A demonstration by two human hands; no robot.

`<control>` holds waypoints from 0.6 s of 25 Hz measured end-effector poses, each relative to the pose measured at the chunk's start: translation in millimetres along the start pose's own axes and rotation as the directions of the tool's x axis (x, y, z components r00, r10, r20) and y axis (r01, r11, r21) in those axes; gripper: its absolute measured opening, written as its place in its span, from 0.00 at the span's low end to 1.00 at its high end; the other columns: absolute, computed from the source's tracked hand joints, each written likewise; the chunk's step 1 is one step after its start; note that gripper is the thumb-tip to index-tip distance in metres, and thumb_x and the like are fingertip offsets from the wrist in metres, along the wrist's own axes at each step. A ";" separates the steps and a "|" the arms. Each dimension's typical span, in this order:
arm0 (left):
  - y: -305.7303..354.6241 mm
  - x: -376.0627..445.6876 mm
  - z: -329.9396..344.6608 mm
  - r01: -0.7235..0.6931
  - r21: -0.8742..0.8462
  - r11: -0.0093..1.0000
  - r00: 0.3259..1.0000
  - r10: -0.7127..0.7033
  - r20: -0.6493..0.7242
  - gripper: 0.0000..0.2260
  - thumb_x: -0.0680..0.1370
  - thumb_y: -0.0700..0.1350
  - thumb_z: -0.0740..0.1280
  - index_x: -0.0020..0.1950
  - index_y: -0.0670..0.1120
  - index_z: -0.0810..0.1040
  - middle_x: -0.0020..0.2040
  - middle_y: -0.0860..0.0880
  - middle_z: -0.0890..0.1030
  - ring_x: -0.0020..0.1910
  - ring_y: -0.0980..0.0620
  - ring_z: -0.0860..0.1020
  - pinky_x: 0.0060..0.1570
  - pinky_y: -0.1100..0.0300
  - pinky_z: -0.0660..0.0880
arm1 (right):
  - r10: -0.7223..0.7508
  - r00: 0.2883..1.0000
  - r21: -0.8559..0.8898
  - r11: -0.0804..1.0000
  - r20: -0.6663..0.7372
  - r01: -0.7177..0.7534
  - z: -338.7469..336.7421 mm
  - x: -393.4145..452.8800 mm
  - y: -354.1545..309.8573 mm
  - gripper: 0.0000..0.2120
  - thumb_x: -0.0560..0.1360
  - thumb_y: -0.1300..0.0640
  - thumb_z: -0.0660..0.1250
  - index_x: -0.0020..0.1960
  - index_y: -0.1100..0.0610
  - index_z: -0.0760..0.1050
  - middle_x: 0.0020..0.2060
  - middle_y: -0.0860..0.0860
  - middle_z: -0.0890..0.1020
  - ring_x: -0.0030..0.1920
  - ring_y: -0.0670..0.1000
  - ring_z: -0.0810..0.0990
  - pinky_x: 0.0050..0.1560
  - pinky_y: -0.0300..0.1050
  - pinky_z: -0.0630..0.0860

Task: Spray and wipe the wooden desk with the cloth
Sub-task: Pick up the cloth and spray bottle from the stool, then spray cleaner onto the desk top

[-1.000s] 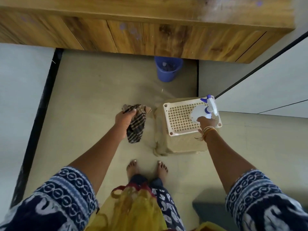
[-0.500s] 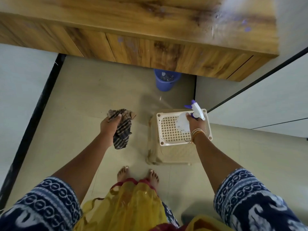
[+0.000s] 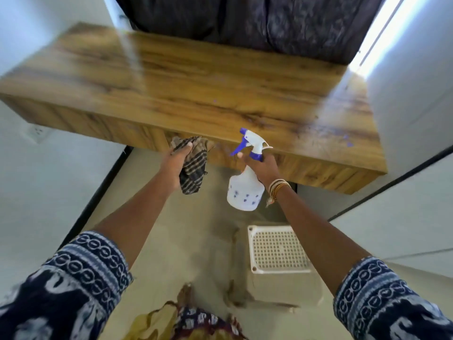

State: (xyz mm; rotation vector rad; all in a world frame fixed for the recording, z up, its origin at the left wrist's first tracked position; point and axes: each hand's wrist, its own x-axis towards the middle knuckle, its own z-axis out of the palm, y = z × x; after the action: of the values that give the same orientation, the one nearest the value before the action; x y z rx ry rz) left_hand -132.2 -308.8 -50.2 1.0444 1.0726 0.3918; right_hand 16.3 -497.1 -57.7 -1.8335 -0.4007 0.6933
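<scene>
Both hands working at wooden desk [image 3: 186, 94] front edge | left hand [image 3: 175, 165] fingers clenching checked cloth [image 3: 193, 168] | right hand [image 3: 263, 165] fingers gripping spray bottle [image 3: 245, 190] neck, nozzle pointing deskward

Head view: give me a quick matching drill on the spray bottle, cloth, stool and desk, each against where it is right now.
Things:
1. spray bottle
2. cloth
3. stool
4. desk

Places:
A. on the floor, below the right forearm
B. in the left hand, at the desk's front edge
C. spanning the view ahead, purple specks on its right part
D. in the right hand, nozzle pointing forward and left

Pairs: 1-D, 2-B, 3-A, 4-C
</scene>
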 end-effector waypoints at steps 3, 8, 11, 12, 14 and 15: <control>80.6 10.2 -1.1 -0.073 -0.078 0.994 0.994 0.079 0.079 0.18 0.75 0.50 0.73 0.60 0.43 0.79 0.52 0.44 0.84 0.50 0.45 0.83 0.44 0.53 0.79 | -0.113 0.993 0.079 0.991 0.034 0.111 16.3 25.4 -70.3 0.08 0.73 0.59 0.72 0.51 0.54 0.78 0.34 0.53 0.79 0.33 0.50 0.78 0.36 0.44 0.78; 183.5 40.3 -25.1 -0.121 -0.162 0.979 0.962 0.156 0.225 0.08 0.77 0.44 0.69 0.54 0.44 0.81 0.49 0.44 0.85 0.49 0.45 0.83 0.49 0.53 0.79 | 0.039 0.994 0.255 0.965 0.106 -0.065 59.8 68.1 -153.7 0.05 0.73 0.61 0.68 0.39 0.57 0.74 0.25 0.52 0.73 0.25 0.51 0.71 0.30 0.43 0.72; 234.5 60.2 -45.6 -0.110 -0.178 0.978 0.957 0.152 0.247 0.05 0.78 0.43 0.67 0.46 0.44 0.81 0.40 0.46 0.85 0.43 0.47 0.82 0.46 0.55 0.78 | 0.069 0.991 0.252 0.963 0.113 -0.096 82.5 87.7 -199.2 0.07 0.70 0.56 0.67 0.39 0.60 0.76 0.25 0.53 0.72 0.23 0.51 0.70 0.28 0.41 0.71; 247.8 66.1 -50.9 -0.114 -0.188 0.976 0.957 0.158 0.244 0.06 0.78 0.43 0.66 0.45 0.43 0.81 0.38 0.47 0.85 0.41 0.48 0.82 0.44 0.56 0.77 | 0.066 0.992 0.250 0.964 0.112 -0.092 88.5 93.5 -210.9 0.08 0.70 0.55 0.66 0.39 0.61 0.77 0.24 0.52 0.73 0.24 0.51 0.69 0.29 0.41 0.70; 268.6 80.9 -58.1 -0.128 -0.206 0.970 0.955 0.176 0.238 0.05 0.78 0.42 0.66 0.49 0.42 0.81 0.38 0.46 0.85 0.41 0.48 0.82 0.40 0.57 0.78 | 0.116 0.984 0.267 0.952 0.137 -0.149 96.4 106.2 -229.2 0.09 0.73 0.55 0.66 0.40 0.60 0.79 0.23 0.51 0.72 0.24 0.51 0.70 0.30 0.42 0.70; 276.1 87.7 -60.6 -0.131 -0.213 0.968 0.954 0.182 0.238 0.07 0.77 0.42 0.66 0.53 0.42 0.80 0.40 0.45 0.85 0.41 0.48 0.82 0.39 0.58 0.78 | 0.155 0.975 0.278 0.941 0.158 -0.195 100.1 110.6 -236.5 0.09 0.73 0.54 0.66 0.42 0.60 0.80 0.23 0.52 0.72 0.25 0.51 0.70 0.31 0.43 0.71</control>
State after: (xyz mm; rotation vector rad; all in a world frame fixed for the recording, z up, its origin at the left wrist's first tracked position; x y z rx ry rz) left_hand -86.9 -80.0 132.1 0.9771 0.7074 0.4670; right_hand 51.6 -274.9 108.2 -1.5570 -0.2085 0.9506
